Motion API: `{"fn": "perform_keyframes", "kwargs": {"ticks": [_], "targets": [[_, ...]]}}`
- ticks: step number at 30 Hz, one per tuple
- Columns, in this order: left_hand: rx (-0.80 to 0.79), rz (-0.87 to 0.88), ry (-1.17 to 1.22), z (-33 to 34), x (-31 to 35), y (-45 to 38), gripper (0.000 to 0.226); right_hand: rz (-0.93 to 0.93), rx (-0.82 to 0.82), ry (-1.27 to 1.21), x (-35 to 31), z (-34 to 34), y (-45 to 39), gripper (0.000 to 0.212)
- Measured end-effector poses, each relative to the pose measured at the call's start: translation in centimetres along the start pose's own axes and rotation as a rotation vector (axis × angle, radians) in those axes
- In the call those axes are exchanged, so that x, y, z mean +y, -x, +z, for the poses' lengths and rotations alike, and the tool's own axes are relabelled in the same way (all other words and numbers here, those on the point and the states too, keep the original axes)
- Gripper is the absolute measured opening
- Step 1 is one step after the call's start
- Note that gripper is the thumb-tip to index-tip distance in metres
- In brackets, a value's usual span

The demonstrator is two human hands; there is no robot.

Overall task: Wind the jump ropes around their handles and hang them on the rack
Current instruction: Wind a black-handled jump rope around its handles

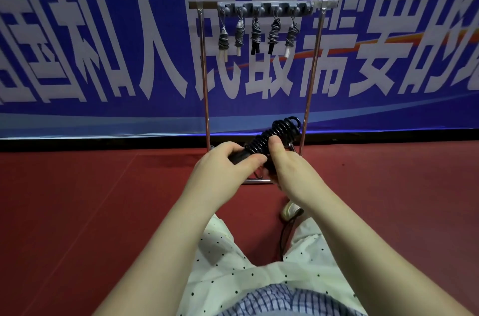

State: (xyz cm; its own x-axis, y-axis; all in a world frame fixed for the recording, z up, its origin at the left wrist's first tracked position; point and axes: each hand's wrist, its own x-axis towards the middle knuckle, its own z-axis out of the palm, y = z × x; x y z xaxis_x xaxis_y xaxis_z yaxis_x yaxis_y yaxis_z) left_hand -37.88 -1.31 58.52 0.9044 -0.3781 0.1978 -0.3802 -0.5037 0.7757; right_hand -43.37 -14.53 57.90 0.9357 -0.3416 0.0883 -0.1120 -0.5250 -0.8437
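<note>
While both hands are working in front of the person's lap, the glossy black jump rope wound in tight coils around its black handles [274, 138] is being held up off the red floor [77, 212], pointing toward the upper right and well below the hooks. The left hand [228, 162] is curling its fingers around the bare lower end of the handles, probably to keep the bundle from turning, while the right hand [282, 160] is pressing its thumb onto the middle coils and wrapping its fingers underneath, seemingly to stop the winding from springing loose. A small loop is sticking out at the far tip, which looks meant for catching a hook.

Behind it, the tall chrome tube rack with a grey hook bar across the top [261, 8] is standing on the floor against the blue banner with large white characters [103, 43]. Five wound ropes are already hanging from it in a row: three grey bundles with white handles, at the two leftmost places and the rightmost [223, 42], and two grey bundles with black handles [256, 34] between them. One rope is in hand, so this appears to be the sixth. I judge the winding nearly finished, with hanging still to come. Free hooks are showing to the right of the hung bundles.
</note>
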Motion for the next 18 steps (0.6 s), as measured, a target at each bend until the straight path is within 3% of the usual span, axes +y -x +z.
{"fn": "perform_keyframes", "kwargs": {"ticks": [6,11,15,18], "targets": [[0.131,0.131,-0.089,-0.6,1.5,1.2,0.048,-0.113,0.149,-0.127,-1.1,0.2,-0.1,0.07],[0.225,0.2,-0.149,-0.7,2.7,1.2,0.045,0.007,-0.057,-0.608,-1.2,0.1,0.0,0.055],[0.199,0.262,-0.171,-0.7,3.1,1.8,0.042,-0.004,-0.116,-0.673,-1.0,-0.3,0.4,0.054],[0.114,0.183,0.036,-0.7,2.8,1.9,0.049,-0.028,-0.083,-0.722,-1.0,-0.7,0.6,0.046]]}}
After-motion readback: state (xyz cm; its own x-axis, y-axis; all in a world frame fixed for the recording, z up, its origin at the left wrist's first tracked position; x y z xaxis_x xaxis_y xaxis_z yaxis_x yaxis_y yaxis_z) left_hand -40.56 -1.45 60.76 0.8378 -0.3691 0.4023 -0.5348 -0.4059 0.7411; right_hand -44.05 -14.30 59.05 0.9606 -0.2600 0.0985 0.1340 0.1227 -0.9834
